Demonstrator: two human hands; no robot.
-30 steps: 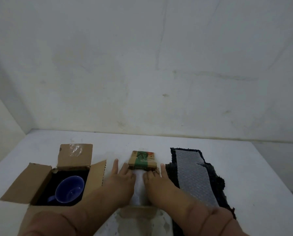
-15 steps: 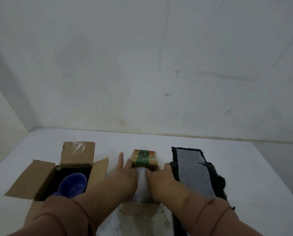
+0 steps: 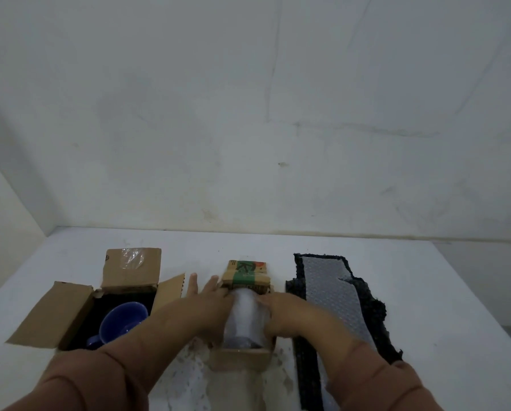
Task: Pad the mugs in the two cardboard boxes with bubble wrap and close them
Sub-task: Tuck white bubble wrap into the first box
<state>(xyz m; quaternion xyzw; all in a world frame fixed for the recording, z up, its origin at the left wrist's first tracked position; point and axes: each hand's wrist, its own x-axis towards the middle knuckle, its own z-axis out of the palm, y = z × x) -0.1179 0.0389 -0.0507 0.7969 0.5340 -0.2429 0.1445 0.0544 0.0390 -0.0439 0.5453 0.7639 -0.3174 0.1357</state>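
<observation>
A small cardboard box (image 3: 242,358) sits in the middle of the table, its printed far flap (image 3: 246,275) standing up. White bubble wrap (image 3: 243,315) bulges out of the box top. My left hand (image 3: 206,304) presses on the wrap's left side and my right hand (image 3: 283,312) on its right side, fingers curled onto it. The mug in this box is hidden under the wrap. To the left an open cardboard box (image 3: 70,310) holds a blue mug (image 3: 120,323), uncovered.
A strip of bubble wrap (image 3: 331,295) lies on a dark cloth (image 3: 373,310) to the right of the middle box. The white table (image 3: 441,292) ends at a wall behind and drops off at the right edge.
Both hands have closed in on the bubble wrap and pushed it down into the middle box. The view has shifted slightly closer.
</observation>
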